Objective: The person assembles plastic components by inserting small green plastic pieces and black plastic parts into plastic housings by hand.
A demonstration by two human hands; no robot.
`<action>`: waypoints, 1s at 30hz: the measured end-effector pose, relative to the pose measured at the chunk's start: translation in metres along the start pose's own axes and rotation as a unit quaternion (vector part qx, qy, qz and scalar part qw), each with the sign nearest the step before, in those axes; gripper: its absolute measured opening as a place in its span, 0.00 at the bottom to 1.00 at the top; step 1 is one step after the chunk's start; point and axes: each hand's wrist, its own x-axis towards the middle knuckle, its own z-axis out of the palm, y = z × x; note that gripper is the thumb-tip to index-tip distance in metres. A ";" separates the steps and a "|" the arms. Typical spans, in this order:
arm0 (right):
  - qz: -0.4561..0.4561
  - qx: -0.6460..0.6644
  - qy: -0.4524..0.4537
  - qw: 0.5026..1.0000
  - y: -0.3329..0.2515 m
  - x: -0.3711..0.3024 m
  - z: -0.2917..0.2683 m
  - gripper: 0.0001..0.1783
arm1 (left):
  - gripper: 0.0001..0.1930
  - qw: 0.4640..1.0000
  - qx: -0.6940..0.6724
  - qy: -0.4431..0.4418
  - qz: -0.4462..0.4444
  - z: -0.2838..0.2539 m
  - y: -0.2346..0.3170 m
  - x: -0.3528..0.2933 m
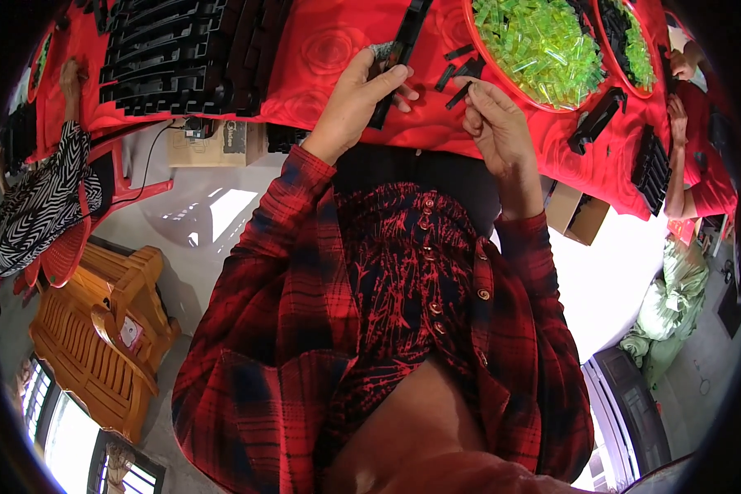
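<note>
On the red-clothed desk point(321, 49), a round red basin point(477, 43) brims with translucent yellow-green plastic pieces point(535, 53); a red-rimmed basin point(608, 58) beside it holds black and green ones. Over the desk, the left hand point(356, 99) grips a long black plastic strip point(407, 37); the right hand's point(497, 123) fingers pinch a small black bar point(459, 96).

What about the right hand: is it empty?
No, the right hand pinches a small black piece over the red tablecloth.
</note>
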 end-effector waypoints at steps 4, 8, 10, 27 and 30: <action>0.005 -0.017 0.031 0.999 -0.002 -0.002 0.007 0.13 | 0.17 1.000 0.000 0.000 0.003 0.001 0.001 0.000; 0.005 -0.048 0.043 0.998 -0.006 -0.005 0.013 0.13 | 0.17 1.000 0.003 0.000 0.004 0.000 0.000 0.000; 0.013 -0.069 0.049 0.996 -0.008 -0.007 0.017 0.13 | 0.17 1.000 0.005 0.001 0.002 0.000 0.000 0.000; -0.169 -0.395 0.018 0.903 0.003 -0.008 0.025 0.34 | 0.19 1.000 0.021 -0.003 -0.016 0.005 0.009 -0.005; -0.201 -0.336 0.016 0.920 0.005 -0.016 0.040 0.29 | 0.21 0.999 0.025 -0.003 -0.039 0.011 0.010 -0.011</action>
